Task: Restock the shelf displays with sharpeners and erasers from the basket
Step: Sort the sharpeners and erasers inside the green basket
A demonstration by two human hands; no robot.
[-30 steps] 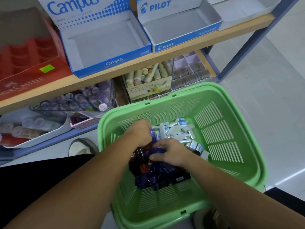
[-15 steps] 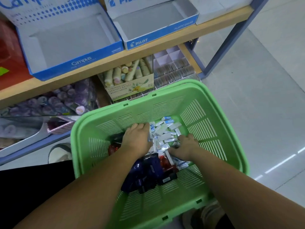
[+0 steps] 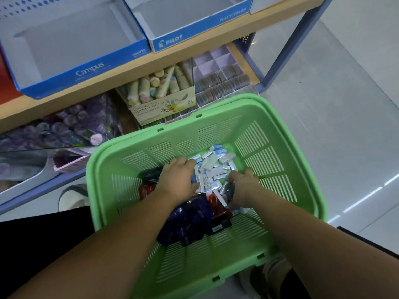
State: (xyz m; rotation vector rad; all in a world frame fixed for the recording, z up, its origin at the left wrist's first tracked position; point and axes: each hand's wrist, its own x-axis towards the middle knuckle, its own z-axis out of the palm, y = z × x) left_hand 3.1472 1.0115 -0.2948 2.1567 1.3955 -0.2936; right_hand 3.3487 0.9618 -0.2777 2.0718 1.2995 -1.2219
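A green plastic basket [image 3: 278,134] sits on the floor below me. Inside it lies a heap of small white-and-blue erasers [image 3: 216,167] and a pile of dark blue and red sharpeners [image 3: 190,219]. My left hand [image 3: 178,178] lies palm down on the left side of the eraser heap, fingers curled into it. My right hand [image 3: 244,186] is at the heap's right side, fingers curled around erasers; how many it grips is hidden. On the shelf above stand an empty blue Campus display box [image 3: 71,39] and an empty Pilot eraser box [image 3: 194,20].
The lower shelf holds a hand cream box [image 3: 164,104], purple round tins [image 3: 71,126] and a divided tray of small items [image 3: 218,78]. A blue shelf post [image 3: 287,52] stands at right. Pale floor tiles spread to the right. My shoes show beside the basket.
Both hands moved from the sharpeners up onto the eraser heap, and my view swung down and to the right.
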